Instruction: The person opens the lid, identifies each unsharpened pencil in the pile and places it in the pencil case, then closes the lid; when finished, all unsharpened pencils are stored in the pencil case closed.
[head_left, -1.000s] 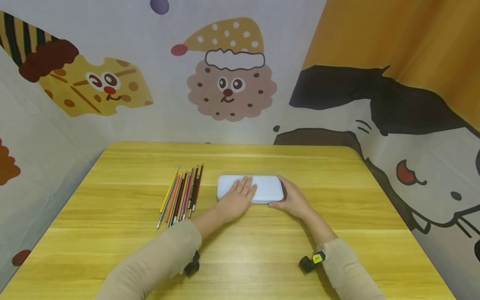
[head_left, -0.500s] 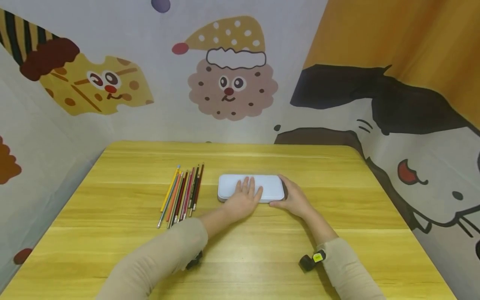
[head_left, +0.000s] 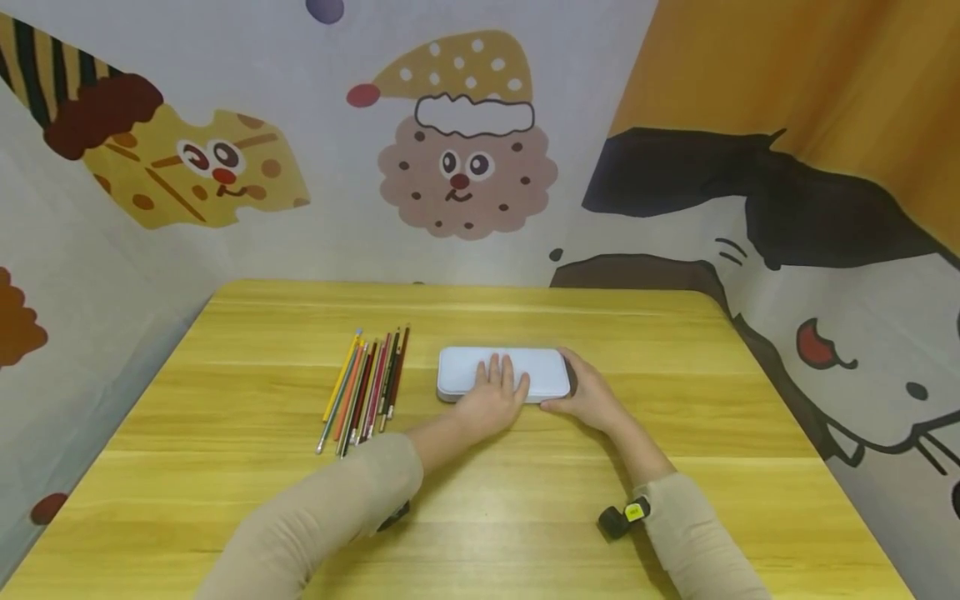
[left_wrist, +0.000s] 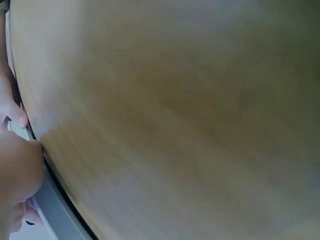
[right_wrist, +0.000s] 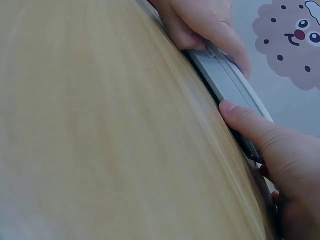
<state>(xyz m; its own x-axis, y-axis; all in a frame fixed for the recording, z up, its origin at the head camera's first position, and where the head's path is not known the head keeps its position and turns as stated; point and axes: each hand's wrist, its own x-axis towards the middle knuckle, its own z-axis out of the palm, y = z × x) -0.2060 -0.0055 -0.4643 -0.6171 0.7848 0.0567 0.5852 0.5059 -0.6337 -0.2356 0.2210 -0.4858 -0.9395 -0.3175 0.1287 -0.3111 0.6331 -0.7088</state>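
A white zip-up pencil case (head_left: 459, 367) lies flat on the wooden table, its lid down. My left hand (head_left: 491, 408) reaches across its front edge, with straight fingers spread over the lid. In the right wrist view the zip pull (right_wrist: 211, 53) shows on the case's front side, right at my left thumb, which bends in against it; its tab is partly hidden. My right hand (head_left: 592, 398) grips the right end of the case, thumb on the front side and fingers round the back corner. In the left wrist view my left hand (left_wrist: 22, 165) overlaps the grey side wall.
To the left of the case several pencils (head_left: 367, 387) lie loosely side by side, close to my left forearm. Past the far table edge hangs a cloth with cartoon prints (head_left: 465, 179). The table (head_left: 510, 517) extends in front of both arms.
My left hand has slid to the right along the front edge of the case. The right hand keeps its grip, and the case stays in place.
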